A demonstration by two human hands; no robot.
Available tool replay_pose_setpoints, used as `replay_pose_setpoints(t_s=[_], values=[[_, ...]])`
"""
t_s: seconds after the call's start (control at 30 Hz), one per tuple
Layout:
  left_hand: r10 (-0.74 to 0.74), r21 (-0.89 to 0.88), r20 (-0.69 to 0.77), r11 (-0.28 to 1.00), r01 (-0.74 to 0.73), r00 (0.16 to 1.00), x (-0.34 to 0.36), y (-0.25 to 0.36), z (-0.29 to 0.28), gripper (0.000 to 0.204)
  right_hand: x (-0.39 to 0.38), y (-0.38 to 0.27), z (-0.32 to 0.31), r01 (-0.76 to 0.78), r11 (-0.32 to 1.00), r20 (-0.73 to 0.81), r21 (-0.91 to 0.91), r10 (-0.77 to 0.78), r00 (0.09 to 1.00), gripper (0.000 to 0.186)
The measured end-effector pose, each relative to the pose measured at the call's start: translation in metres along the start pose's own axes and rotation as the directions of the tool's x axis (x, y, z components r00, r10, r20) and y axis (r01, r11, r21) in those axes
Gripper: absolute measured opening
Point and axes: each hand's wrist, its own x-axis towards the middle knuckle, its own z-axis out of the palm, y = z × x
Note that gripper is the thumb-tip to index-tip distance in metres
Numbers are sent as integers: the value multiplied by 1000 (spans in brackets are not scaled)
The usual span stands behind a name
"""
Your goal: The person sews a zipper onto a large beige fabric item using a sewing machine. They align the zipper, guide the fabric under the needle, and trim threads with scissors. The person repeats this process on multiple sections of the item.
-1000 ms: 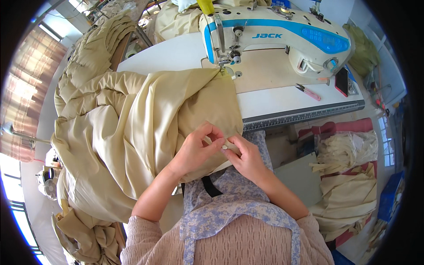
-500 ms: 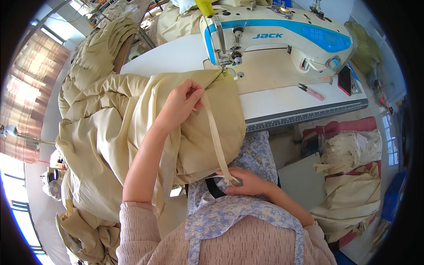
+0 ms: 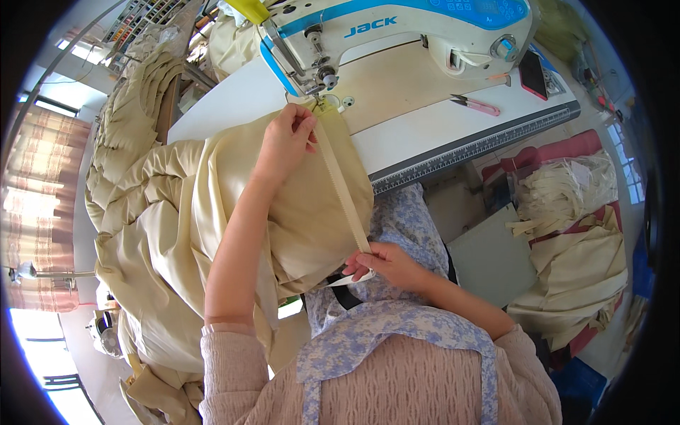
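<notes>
Between my two hands a beige zipper tape (image 3: 338,182) runs taut. My left hand (image 3: 289,138) pinches its far end, close to the needle of a white and blue sewing machine (image 3: 418,35). Down near my lap, my right hand (image 3: 388,265) has its thumb and fingers closed on the near end. Under the tape lies a large padded khaki garment (image 3: 312,212), draped from the machine's presser foot (image 3: 320,98) over the table edge and off to the left. A pale strip hangs below my right fingers.
Pink-handled thread snips (image 3: 476,105) and a dark phone (image 3: 532,75) lie right of the machine on the white table (image 3: 234,99). A ruler strip (image 3: 474,145) follows its front edge. Bagged beige strips (image 3: 567,188) and cut fabric pieces (image 3: 574,273) are at the right. More khaki garments (image 3: 134,106) pile up at the far left.
My left hand has moved up along the zipper tape toward the needle. My right hand has risen a little and regripped the tape, now straighter. The whole view has shifted and tilted.
</notes>
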Motion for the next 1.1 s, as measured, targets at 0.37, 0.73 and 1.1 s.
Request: replay_pose_setpoints(t_s=[0.37, 0.73, 1.1], values=[[-44, 103, -5, 994, 44, 999, 23, -11, 33, 17, 6, 1, -7, 80, 967, -350, -242, -164, 922, 30], [-42, 100, -38, 994, 45, 998, 38, -22, 32, 14, 23, 15, -17, 211, 977, -435, -25, -200, 878, 22], [-74, 165, 13, 984, 70, 997, 38, -33, 35, 18, 21, 17, -14, 305, 922, -465, -240, -385, 797, 19]])
